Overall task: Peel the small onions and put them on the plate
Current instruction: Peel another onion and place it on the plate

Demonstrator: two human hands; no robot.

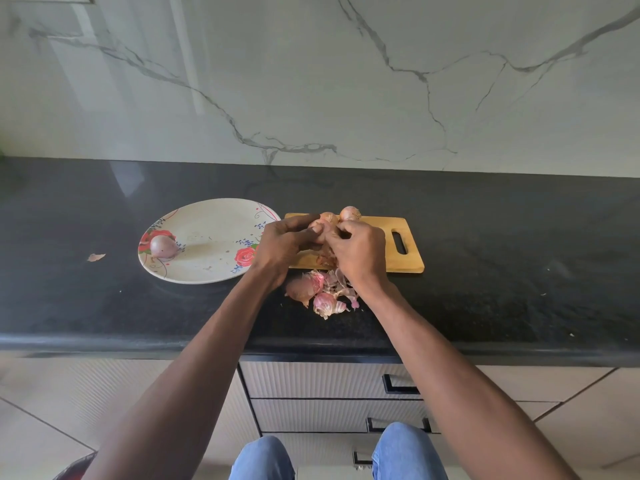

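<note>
Black countertop (pixel 485 271) is carrying everything; the wooden cutting board (pixel 398 251) is serving as landmark.

Flowered plate (pixel 207 268) is sitting just left of the board, touching or nearly touching its left edge. One peeled onion (pixel 162 247) is lying on the plate's far-left side, well apart from the board.

Both hands are working above the board's left half. Left hand (pixel 284 244) is curling around the onion being peeled (pixel 319 227), fingers wrapped, holding it steady. Right hand (pixel 356 251) is pinching at that same onion from the right, apparently pulling skin; exact finger contact is hard to read.

Pile of peels (pixel 322 292) is lying on the counter just in front of the board's near edge, under the wrists. Two unpeeled onions (pixel 349 213) are sitting at the board's far edge, just beyond the fingertips. A stray peel scrap (pixel 96 257) is lying left of the plate.

Judgement: peeling is under way, one done, three remaining. Doing it well likely means gripping firmly with the left, stripping dry skin downward in whole sheets, dropping it toward the pile, then moving left to the plate.
</note>
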